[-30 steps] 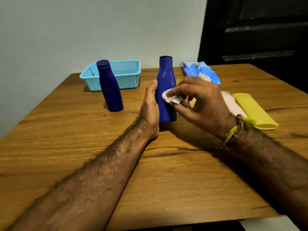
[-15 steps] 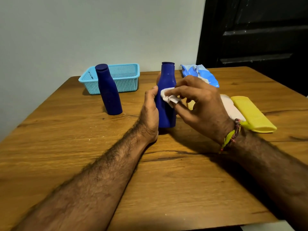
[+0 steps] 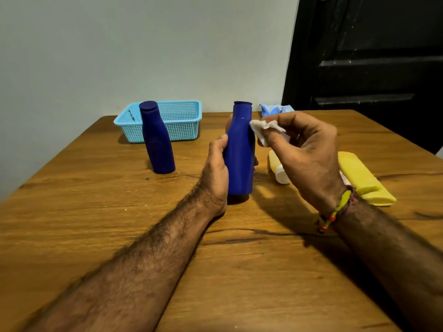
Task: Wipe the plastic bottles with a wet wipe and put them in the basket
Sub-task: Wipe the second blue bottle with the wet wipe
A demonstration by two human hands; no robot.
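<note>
A dark blue plastic bottle [image 3: 240, 154] stands upright on the wooden table [image 3: 119, 224], with my left hand [image 3: 215, 173] wrapped around its lower body. My right hand [image 3: 304, 152] pinches a crumpled white wet wipe [image 3: 265, 128] against the bottle's right shoulder. A second blue bottle [image 3: 157, 140] with its cap on stands to the left, in front of a light blue mesh basket [image 3: 182, 121]. Two yellow bottles lie on their sides at the right: one [image 3: 275, 164] with a white cap, partly behind my right hand, and a larger one [image 3: 362, 178].
A blue and white wipes pack [image 3: 273, 109] lies at the table's far edge, mostly hidden by my right hand. A pale wall runs behind the table and a dark door stands at the back right. The table's near right corner is cut off.
My right hand has carried the wipe up from the bottle's middle to its shoulder. The left hand has kept its hold low on the bottle.
</note>
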